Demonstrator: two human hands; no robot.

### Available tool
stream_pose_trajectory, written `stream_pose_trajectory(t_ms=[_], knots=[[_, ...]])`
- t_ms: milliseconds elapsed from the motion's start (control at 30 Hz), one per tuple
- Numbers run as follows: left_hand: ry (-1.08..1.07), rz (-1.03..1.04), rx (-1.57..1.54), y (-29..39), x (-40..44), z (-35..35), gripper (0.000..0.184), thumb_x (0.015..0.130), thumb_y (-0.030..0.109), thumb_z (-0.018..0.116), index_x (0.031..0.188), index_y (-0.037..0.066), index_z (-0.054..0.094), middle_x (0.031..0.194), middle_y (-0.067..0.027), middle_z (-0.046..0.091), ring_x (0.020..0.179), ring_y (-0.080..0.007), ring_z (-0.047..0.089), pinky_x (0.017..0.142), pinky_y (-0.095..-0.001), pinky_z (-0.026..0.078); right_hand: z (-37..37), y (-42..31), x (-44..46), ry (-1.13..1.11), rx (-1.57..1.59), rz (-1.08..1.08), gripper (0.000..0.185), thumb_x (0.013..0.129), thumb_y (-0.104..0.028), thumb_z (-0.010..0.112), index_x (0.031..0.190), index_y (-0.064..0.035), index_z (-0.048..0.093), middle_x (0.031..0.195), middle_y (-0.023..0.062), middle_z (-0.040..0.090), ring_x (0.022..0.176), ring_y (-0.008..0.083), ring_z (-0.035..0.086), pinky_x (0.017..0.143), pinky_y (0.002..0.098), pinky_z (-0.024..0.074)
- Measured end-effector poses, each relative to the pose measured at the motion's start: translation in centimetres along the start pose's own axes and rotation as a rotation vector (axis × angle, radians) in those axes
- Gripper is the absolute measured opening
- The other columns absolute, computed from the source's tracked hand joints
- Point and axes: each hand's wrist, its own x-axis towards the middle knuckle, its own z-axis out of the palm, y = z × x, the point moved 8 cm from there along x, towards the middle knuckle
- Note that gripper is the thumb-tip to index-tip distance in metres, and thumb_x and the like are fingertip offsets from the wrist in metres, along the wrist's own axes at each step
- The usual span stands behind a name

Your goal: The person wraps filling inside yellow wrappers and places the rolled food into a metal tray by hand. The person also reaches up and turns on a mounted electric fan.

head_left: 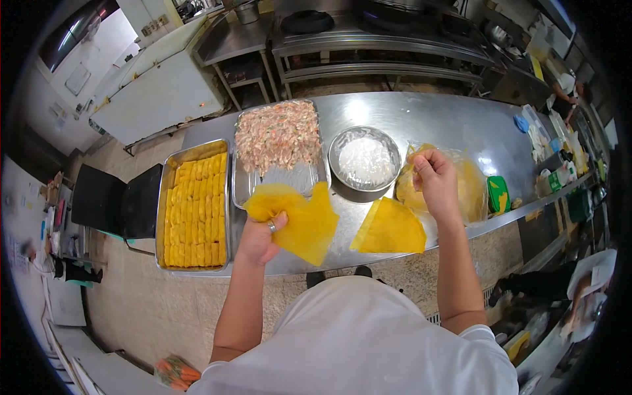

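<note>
My left hand (260, 238) grips a yellow wrapper sheet (306, 227), which hangs over the table edge in front of the tray. My right hand (434, 181) is raised with its fingers curled and the thumb pressed on them; what they hold, if anything, I cannot make out. Beneath it lies a clear plastic bag (464, 191) with yellow sheets inside. A stack of yellow wrapper sheets (392, 227) lies between my hands. Behind them stands a round metal bowl (334, 172) of white paste (365, 160). A metal tray (243, 187) bears pale pink chopped filling (280, 135).
A deep tray (160, 227) of yellow rolls (194, 217) stands at the left on the steel table (454, 115). A black chair (138, 201) is beside it. A green packet (498, 193) and bottles line the right side. Behind are stoves (368, 43) and a white chest freezer (158, 85).
</note>
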Motion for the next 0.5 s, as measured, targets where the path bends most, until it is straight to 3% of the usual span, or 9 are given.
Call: stream_pose_trajectory(t_ms=[233,333,367,500], knots=[[0.099,-0.05,0.505,-0.1,0.0,2.6,0.038,0.093,-0.003,0.076,0.13,0.003,0.07,0.121,-0.0068,0.076,0.111,-0.0191,0.071,0.1,-0.0361,0.056,6.8,-2.2,-3.0,-0.405,-0.08,0.142,0.009,0.1,-0.006,0.07,0.104,-0.0008,0.076,0.08,-0.0003,0.068,0.069,0.0064,0.059,0.062,0.0264,0.049],[0.076,-0.064,0.65,-0.5,0.1,3.8,0.031,0.093,-0.002,0.076,0.124,0.0,0.073,0.114,-0.006,0.079,0.104,-0.0159,0.072,0.095,-0.0331,0.057,9.7,-3.1,-5.0,-0.58,-0.173,0.125,0.011,0.102,-0.006,0.071,0.11,-0.0011,0.075,0.083,-0.0022,0.067,0.067,0.0039,0.055,0.056,0.0234,0.0431],[0.057,-0.068,0.686,-0.6,0.2,4.1,0.028,0.093,-0.002,0.076,0.122,-0.001,0.074,0.111,-0.0059,0.079,0.101,-0.015,0.072,0.093,-0.0324,0.057,10.2,-3.5,-5.4,-0.609,-0.178,0.128,0.018,0.1,-0.003,0.069,0.115,0.0027,0.076,0.085,0.0011,0.071,0.074,0.0073,0.06,0.066,0.0281,0.0516],[0.011,-0.052,0.794,-1.6,0.7,4.0,0.031,0.093,-0.001,0.078,0.123,-0.001,0.073,0.114,-0.0061,0.078,0.105,-0.0171,0.072,0.096,-0.0336,0.056,8.2,-4.2,-4.9,-0.5,-0.175,0.075,0.015,0.1,-0.004,0.07,0.112,0.0022,0.076,0.085,0.001,0.071,0.076,0.0074,0.061,0.069,0.0272,0.0518]])
